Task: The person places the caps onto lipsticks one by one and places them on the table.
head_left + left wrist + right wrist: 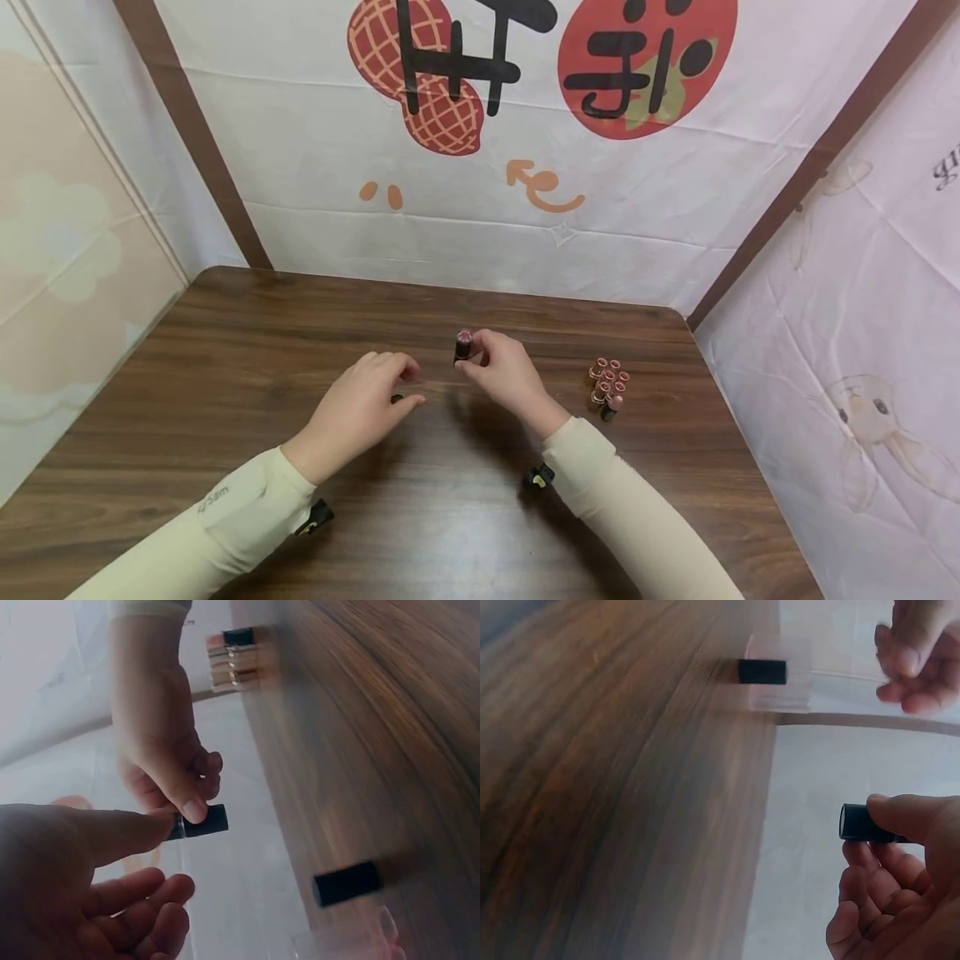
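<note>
My right hand [510,375] pinches a dark lipstick tube [462,344] between thumb and fingers, above the table. Its upper end looks clear and pinkish in the head view. To its left, my left hand [362,408] holds nothing, with thumb and fingers loosely spread. In the left wrist view, the left thumb overlaps the end of the held tube. A short black cylinder [346,883], like a lipstick cap, stands on the table below the left hand; the head view shows only a bit of it past the fingers. Near it is a see-through pinkish box [799,694].
At the right of the wooden table [675,467] stands a cluster of several lipsticks [608,377] with gold-toned bodies and red tops. A black one with a pink top [611,407] stands at the cluster's front. A printed cloth wall [465,233] rises behind the table.
</note>
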Tool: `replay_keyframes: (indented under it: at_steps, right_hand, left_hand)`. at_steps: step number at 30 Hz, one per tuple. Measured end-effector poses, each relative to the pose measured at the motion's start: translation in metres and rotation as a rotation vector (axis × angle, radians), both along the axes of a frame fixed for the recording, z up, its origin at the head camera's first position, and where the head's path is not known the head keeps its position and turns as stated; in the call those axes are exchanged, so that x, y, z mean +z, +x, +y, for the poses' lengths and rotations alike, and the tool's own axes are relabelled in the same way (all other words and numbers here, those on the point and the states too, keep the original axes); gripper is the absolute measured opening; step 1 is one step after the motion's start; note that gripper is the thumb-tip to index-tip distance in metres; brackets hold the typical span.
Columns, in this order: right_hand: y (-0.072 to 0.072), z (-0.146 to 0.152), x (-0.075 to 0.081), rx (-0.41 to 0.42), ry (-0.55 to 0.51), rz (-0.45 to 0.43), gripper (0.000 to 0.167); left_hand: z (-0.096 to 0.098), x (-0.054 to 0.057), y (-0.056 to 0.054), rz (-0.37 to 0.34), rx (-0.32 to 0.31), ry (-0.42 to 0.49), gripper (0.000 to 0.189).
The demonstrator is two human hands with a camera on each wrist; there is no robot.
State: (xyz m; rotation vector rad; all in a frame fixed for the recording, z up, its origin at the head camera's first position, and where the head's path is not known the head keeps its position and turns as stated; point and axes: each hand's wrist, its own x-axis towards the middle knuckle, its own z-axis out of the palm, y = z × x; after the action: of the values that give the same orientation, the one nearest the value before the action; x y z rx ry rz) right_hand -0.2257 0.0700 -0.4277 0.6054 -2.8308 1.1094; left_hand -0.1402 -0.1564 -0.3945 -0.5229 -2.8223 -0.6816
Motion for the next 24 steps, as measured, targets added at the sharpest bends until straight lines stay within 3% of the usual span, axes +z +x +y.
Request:
replay_keyframes:
  at_steps: [8, 13, 19, 24]
  right_hand:
    - [-0.027, -0.017, -0.013, -0.068, 0.008, -0.067, 0.023]
    - [-0.041, -0.028, -0.021, -0.117, 0.057, -0.075, 0.028]
    - [-0.05, -0.033, -0.027, -0.157, 0.093, -0.091, 0.029]
    - [-0.056, -0.035, -0.031, -0.178, 0.115, -0.111, 0.03]
  left_hand:
    - [-0.006, -0.01, 0.002, -0.045, 0.043, -0.07, 0.034]
    - [-0.008, -0.017, 0.0, -0.057, 0.037, -0.144, 0.04]
    - [-0.008, -0.025, -0.004, -0.06, 0.027, -0.17, 0.043]
    - [-0.007, -0.028, -0.008, -0.092, 0.044, -0.251, 0.041]
